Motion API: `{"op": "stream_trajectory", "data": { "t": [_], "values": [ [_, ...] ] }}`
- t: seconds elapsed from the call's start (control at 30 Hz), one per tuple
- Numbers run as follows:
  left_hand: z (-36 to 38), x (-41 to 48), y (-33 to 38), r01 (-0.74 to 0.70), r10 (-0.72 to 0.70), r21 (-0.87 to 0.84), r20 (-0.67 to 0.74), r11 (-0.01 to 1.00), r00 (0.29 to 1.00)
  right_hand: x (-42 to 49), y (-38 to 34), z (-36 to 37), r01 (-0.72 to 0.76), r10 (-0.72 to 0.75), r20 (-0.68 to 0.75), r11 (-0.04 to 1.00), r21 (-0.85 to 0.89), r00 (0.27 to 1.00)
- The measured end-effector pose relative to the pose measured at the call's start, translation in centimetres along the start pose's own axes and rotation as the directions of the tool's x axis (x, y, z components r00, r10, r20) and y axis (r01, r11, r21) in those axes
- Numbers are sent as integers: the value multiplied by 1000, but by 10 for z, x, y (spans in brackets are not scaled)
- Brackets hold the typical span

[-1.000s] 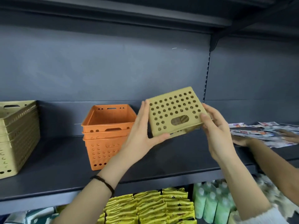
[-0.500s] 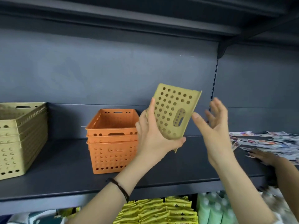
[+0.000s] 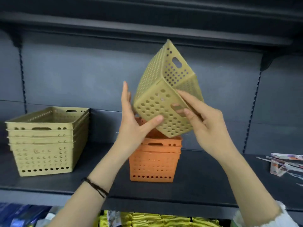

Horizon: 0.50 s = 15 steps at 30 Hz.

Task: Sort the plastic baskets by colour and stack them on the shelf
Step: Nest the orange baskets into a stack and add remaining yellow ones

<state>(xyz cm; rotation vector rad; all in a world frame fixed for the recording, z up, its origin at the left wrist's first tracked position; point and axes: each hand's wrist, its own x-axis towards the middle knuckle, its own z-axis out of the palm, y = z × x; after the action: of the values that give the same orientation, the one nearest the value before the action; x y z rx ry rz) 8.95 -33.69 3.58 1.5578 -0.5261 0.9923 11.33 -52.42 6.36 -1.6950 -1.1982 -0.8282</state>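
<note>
A yellow perforated basket (image 3: 157, 89) is tilted in the air above the orange stack, its bottom turned towards me. My left hand (image 3: 134, 123) supports its lower left edge with the thumb pressed on the side. My right hand (image 3: 203, 122) grips its right side, fingers hooked in the handle slot. A stack of orange baskets (image 3: 154, 163) stands on the dark shelf (image 3: 101, 182) right below. A stack of several yellow baskets (image 3: 44, 141) sits upright at the shelf's left.
Loose printed packets (image 3: 285, 164) lie on the shelf at the right. An upper shelf board (image 3: 147, 31) overhangs close above the held basket. Yellow packs (image 3: 157, 218) fill the level below. The shelf between the two stacks is bare.
The yellow basket has been rotated and lifted, now tipped bottom-out above the orange stack. My right hand, off it half a second ago, grips it again. The view shifted right.
</note>
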Motion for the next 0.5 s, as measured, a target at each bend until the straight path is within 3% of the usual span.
{"op": "stream_trajectory", "data": {
  "t": [0.13, 0.2, 0.27, 0.33, 0.4, 0.43, 0.5],
  "values": [
    [-85, 10, 6, 22, -41, 185, 103, 982, 994, 25, -10, 51, 114, -114, 80, 993, -6, 990],
    [-119, 5, 1, 26, -39, 254, 46, 967, 998, 38, -17, 84, 159, -156, 102, 987, -31, 983],
    [-150, 0, -2, 4, 11, 287, -52, 958, 999, 50, -26, 122, 231, -231, 18, 965, -123, 973],
    [-181, 2, 0, -1, 43, 290, -136, 957, 990, 61, -34, 161, 203, -229, -148, 964, -169, 962],
    [-213, 6, 5, 23, 19, 195, -210, 980, 977, 70, -42, 200, 54, -52, -234, 999, -1, 971],
    [-229, 8, 7, 42, -6, 145, -241, 989, 971, 74, -46, 218, -34, 68, -206, 986, 166, 976],
    [-262, 13, 7, 101, -74, 99, -247, 990, 966, 80, -51, 250, -182, 236, -60, 865, 467, 970]
  ]
}}
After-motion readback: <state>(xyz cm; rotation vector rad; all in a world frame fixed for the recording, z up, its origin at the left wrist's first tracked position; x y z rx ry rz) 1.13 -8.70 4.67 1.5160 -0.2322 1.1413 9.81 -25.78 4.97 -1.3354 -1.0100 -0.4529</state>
